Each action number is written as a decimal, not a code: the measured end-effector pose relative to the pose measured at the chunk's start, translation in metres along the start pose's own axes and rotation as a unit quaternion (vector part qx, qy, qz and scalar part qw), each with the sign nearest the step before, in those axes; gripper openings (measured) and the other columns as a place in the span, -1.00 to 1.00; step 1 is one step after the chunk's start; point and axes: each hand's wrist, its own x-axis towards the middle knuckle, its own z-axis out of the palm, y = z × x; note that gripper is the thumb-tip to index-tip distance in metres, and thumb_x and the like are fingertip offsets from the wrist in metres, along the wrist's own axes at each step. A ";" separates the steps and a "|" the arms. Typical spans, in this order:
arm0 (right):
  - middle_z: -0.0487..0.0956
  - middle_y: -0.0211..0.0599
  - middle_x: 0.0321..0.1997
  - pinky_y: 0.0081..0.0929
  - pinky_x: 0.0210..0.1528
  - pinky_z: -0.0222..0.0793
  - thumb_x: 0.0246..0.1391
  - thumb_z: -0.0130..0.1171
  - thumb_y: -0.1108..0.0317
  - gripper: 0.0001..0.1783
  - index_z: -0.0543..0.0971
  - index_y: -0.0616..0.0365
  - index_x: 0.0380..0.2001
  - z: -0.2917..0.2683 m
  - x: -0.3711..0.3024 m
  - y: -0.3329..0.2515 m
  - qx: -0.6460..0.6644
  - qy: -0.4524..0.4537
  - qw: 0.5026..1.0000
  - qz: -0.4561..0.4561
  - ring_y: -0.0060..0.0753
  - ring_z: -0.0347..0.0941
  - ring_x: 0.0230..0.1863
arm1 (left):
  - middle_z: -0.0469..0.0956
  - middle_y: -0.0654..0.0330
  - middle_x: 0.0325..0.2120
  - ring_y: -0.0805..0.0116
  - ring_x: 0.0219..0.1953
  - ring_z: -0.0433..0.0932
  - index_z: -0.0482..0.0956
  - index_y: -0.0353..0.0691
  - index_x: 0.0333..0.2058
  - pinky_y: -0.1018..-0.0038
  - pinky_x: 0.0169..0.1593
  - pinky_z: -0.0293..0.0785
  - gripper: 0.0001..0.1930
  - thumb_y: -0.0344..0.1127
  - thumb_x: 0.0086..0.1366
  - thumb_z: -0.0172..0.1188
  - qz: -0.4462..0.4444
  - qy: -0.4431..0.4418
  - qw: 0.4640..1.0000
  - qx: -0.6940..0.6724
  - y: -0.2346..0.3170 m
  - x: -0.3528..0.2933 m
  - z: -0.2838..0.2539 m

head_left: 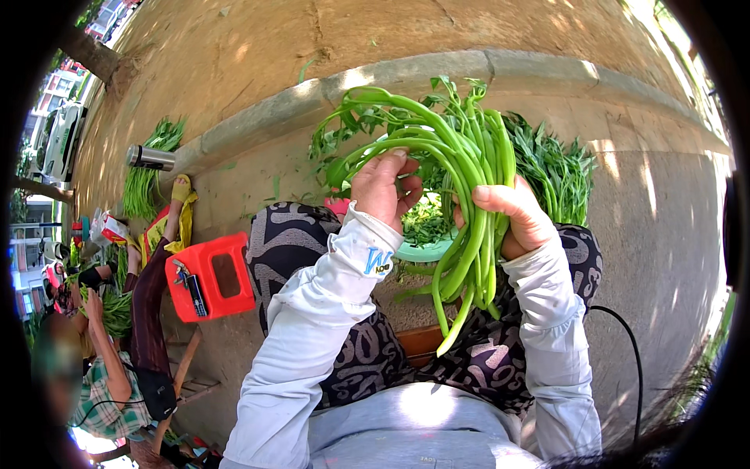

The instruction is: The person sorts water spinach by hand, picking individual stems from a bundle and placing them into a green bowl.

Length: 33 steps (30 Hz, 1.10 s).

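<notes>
Stems, green and long, gathered into one bundle: held upright in front of the person's chest, above the lap, cut ends hanging down past the knees and leafy tips arching over to the left at the top.

Right hand: fingers wrapped round the middle of the bundle, closed firmly on it, thumb lying across the front of the stems. White sleeve to the wrist.

Left hand: raised beside the bundle, fingers curled over a few bent stems near the top, pinching them; grip closed, looser than the right. White sleeve with a small blue mark at the cuff.

Basin: pale green, round, on the ground between the knees, just behind the bundle; holds leafy trimmings.

Heap of greens: lying on the pavement behind the right hand, against the foot of the stone kerb.

Stool: red plastic, on the pavement to the left of the person's patterned trouser leg, small dark items on its edge.

Flask: metal, lying on the kerb at far left, beside a second heap of greens.

Other people: seated at the lower left edge, one in a checked shirt, hands in more greens; well apart from the bundle.

Cable: black, looping by the right knee.
</notes>
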 end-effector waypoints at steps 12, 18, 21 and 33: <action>0.54 -0.27 -0.36 -0.40 -0.34 0.52 -0.10 0.25 0.37 -0.58 0.45 0.26 -0.13 -0.009 0.000 -0.005 0.005 0.050 0.999 -0.009 -0.40 0.52 -0.41 | 0.57 0.23 -0.24 0.51 -0.24 0.52 0.51 -0.26 -0.05 0.57 -0.13 0.46 -0.68 -0.24 0.28 0.17 0.052 -0.246 0.961 0.112 0.007 -0.011 -0.017; 0.54 -0.26 -0.36 -0.39 -0.32 0.52 -0.10 0.24 0.37 -0.59 0.44 0.27 -0.14 -0.007 -0.001 -0.007 0.005 0.054 0.998 -0.014 -0.40 0.51 -0.42 | 0.57 0.24 -0.29 0.52 -0.28 0.52 0.51 -0.27 -0.07 0.59 -0.16 0.46 -0.75 -0.41 0.28 0.10 0.091 -0.274 0.937 0.199 0.008 -0.010 -0.020; 0.53 -0.26 -0.36 -0.40 -0.33 0.52 -0.10 0.24 0.36 -0.58 0.44 0.27 -0.14 -0.008 0.000 -0.005 0.002 0.049 0.999 -0.009 -0.40 0.51 -0.42 | 0.57 0.24 -0.31 0.54 -0.30 0.50 0.51 -0.29 -0.10 0.59 -0.18 0.46 -0.76 -0.47 0.26 0.04 0.133 -0.251 0.930 0.234 0.006 -0.011 -0.016; 0.53 -0.28 -0.38 -0.43 -0.36 0.51 -0.12 0.26 0.36 -0.57 0.44 0.25 -0.13 -0.008 0.002 -0.002 -0.014 0.032 0.999 -0.004 -0.42 0.50 -0.44 | 0.54 0.27 -0.30 0.50 -0.25 0.51 0.50 -0.23 -0.12 0.50 -0.08 0.46 -0.78 -0.31 0.31 0.10 0.143 -0.195 0.962 0.127 0.011 -0.009 -0.015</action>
